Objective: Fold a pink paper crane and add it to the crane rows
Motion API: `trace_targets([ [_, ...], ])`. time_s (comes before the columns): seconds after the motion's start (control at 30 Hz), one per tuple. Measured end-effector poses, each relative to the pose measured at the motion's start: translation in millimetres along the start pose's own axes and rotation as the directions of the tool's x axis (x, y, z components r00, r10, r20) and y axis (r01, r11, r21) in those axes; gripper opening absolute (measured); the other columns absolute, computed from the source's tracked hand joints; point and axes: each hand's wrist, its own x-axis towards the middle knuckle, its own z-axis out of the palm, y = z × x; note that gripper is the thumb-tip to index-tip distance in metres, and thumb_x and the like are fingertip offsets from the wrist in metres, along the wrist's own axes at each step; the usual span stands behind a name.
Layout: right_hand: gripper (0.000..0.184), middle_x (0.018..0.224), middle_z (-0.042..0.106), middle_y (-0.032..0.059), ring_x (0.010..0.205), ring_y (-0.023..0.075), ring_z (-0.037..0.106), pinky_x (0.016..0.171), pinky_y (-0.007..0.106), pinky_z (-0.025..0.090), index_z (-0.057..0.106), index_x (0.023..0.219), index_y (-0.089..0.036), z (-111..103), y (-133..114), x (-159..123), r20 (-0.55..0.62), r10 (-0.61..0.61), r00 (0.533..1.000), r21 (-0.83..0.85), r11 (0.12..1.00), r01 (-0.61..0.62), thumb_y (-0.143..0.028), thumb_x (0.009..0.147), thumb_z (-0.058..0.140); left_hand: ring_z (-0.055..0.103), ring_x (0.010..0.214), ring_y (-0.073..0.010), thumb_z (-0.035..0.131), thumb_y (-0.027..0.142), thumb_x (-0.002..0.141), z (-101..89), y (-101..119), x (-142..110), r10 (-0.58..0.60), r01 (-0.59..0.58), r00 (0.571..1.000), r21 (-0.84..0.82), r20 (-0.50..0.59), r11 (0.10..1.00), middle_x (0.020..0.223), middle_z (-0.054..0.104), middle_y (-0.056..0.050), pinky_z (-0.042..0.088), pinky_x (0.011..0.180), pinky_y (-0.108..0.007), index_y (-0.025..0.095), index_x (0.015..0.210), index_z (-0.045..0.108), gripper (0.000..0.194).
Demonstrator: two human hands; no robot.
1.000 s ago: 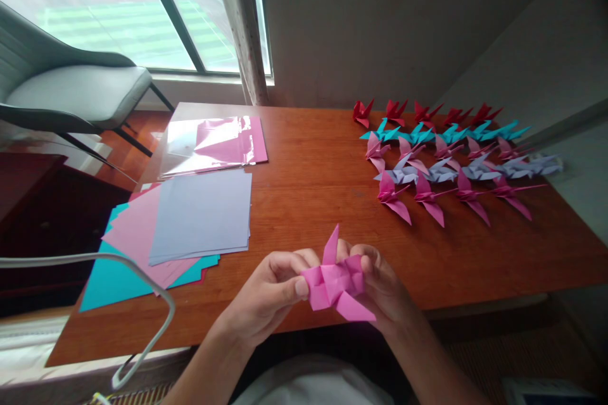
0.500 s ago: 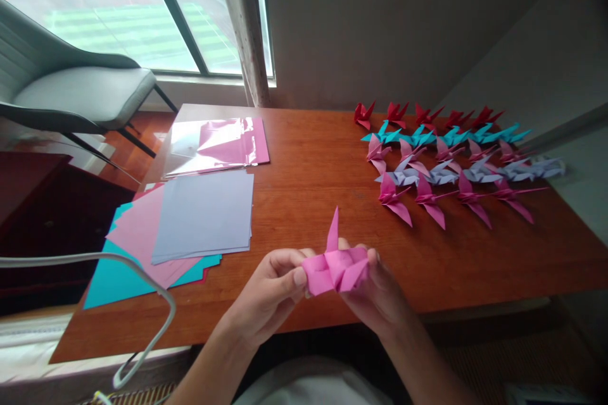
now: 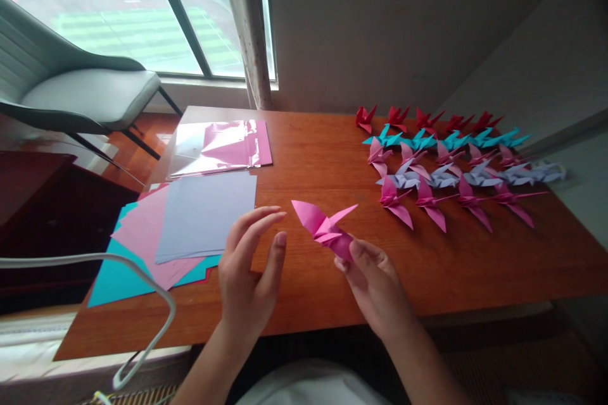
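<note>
My right hand (image 3: 375, 281) pinches a folded pink paper crane (image 3: 323, 226) by its lower body and holds it above the wooden table (image 3: 313, 171). The crane's wings point up and to the left. My left hand (image 3: 251, 266) hovers just left of the crane with its fingers spread and holds nothing. Both hands are over the near middle of the table.
Rows of finished paper cranes (image 3: 451, 158) in red, teal, pink and lilac fill the right side. A stack of coloured paper sheets (image 3: 190, 221) and a plastic sleeve of pink paper (image 3: 221, 145) lie at the left. A grey chair (image 3: 80, 92) stands by the window. A white cable (image 3: 142, 304) loops at the near left.
My left hand let go of the pink crane and opened. My right hand lifted the crane up and away, and its wings now stand spread.
</note>
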Motion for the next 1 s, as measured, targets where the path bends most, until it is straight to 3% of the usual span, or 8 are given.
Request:
trace_targets([
  [0.1,0.016,0.079,0.065,-0.0003,0.069,0.0119,0.048,0.066,0.025,0.042,0.079,0.080,-0.025,5.1,2.2,-3.2,-0.006,-0.038,0.999,-0.055,0.998,0.038,-0.039,0.075,0.085,0.064,0.106,-0.0229,0.065,0.014,0.090,2.4,6.4,-4.1,0.130,-0.129,0.991,0.072,-0.016,0.989,0.113,0.069,-0.006,0.048,0.096,-0.037,0.024,0.112,0.069,0.024],
  [0.23,0.017,0.078,0.064,0.0000,0.072,0.0133,0.047,0.070,0.026,0.042,0.080,0.082,-0.025,10.6,3.4,-6.4,0.037,-0.082,0.996,-0.121,0.989,0.086,-0.042,0.081,0.080,0.066,0.094,-0.0220,0.073,0.012,0.083,10.4,12.5,-6.6,0.209,-0.211,0.978,0.090,0.031,0.973,0.103,0.071,-0.005,0.051,0.085,-0.034,0.024,0.108,0.070,0.028],
  [0.43,0.020,0.087,0.066,0.0017,0.080,0.0163,0.052,0.074,0.029,0.043,0.079,0.091,-0.026,4.5,1.5,-10.0,0.154,-0.112,0.982,-0.305,0.940,0.155,-0.044,0.088,0.072,0.065,0.081,-0.0178,0.068,0.011,0.087,18.3,6.2,-2.2,0.110,-0.110,0.994,0.048,0.004,0.993,0.090,0.073,-0.003,0.050,0.074,-0.030,0.022,0.092,0.071,0.012],
  [0.6,0.024,0.087,0.065,0.0040,0.082,0.0182,0.056,0.073,0.029,0.044,0.073,0.077,-0.021,-13.7,-7.2,-11.2,0.247,-0.127,0.960,-0.501,0.832,0.239,-0.040,0.091,0.068,0.063,0.076,-0.0168,0.068,0.018,0.088,16.4,0.7,3.5,0.001,-0.001,1.000,0.037,-0.012,0.999,0.084,0.073,-0.003,0.047,0.069,-0.028,0.021,0.085,0.071,0.005],
  [0.8,0.020,0.083,0.063,0.0010,0.075,0.0147,0.052,0.070,0.026,0.042,0.074,0.083,-0.023,-25.9,-15.1,-1.2,0.172,-0.234,0.957,-0.493,0.820,0.289,-0.039,0.092,0.068,0.062,0.075,-0.0164,0.068,0.019,0.089,17.5,1.1,4.3,-0.017,0.017,0.999,-0.005,0.039,1.000,0.085,0.073,-0.003,0.046,0.067,-0.027,0.021,0.086,0.071,0.005],
  [0.9,0.015,0.083,0.065,0.0001,0.074,0.0135,0.053,0.069,0.025,0.043,0.076,0.092,-0.025,-21.8,-18.4,4.1,0.119,-0.240,0.964,-0.468,0.842,0.267,-0.039,0.091,0.070,0.063,0.078,-0.0167,0.067,0.017,0.089,18.7,3.6,2.5,0.026,-0.024,0.997,-0.024,0.073,0.999,0.087,0.073,-0.004,0.048,0.069,-0.028,0.021,0.087,0.072,0.006],
  [1.0,0.015,0.095,0.069,0.0012,0.082,0.0149,0.058,0.074,0.026,0.046,0.075,0.101,-0.028,-13.8,-24.0,7.0,0.117,-0.304,0.945,-0.461,0.826,0.323,-0.037,0.089,0.073,0.065,0.079,-0.0173,0.067,0.017,0.090,19.4,6.2,0.6,0.055,-0.051,0.993,-0.033,0.100,0.998,0.088,0.073,-0.004,0.050,0.072,-0.029,0.021,0.088,0.072,0.007],
])
